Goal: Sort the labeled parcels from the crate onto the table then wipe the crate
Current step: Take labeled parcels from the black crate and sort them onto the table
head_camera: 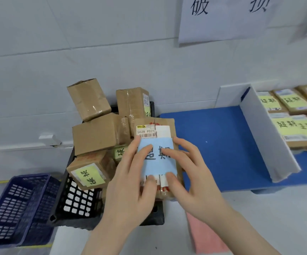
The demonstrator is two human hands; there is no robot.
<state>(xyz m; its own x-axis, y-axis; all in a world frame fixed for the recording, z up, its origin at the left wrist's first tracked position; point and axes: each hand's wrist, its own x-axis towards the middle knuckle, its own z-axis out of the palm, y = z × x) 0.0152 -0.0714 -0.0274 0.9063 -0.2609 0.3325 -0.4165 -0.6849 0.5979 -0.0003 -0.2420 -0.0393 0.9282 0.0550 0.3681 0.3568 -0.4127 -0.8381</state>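
Note:
A flat brown parcel [164,126] with a blue label and a white shipping sticker is held up over the right side of the black crate [75,201]. My left hand [130,181] grips its left edge, thumb on the lower label. My right hand [189,173] grips its right edge, fingers across the blue label. Several cardboard parcels are piled in the crate, among them one with a yellow label [88,174] at the front and two plain boxes [97,132] behind.
A blue mat [219,144] covers the table to the right, split by a white divider [265,137]. Beyond the divider lie several yellow-labelled flat parcels [294,126]. A pink cloth [208,238] lies on the table near me. A blue basket [14,208] sits at the left. A paper sign [222,17] hangs on the wall.

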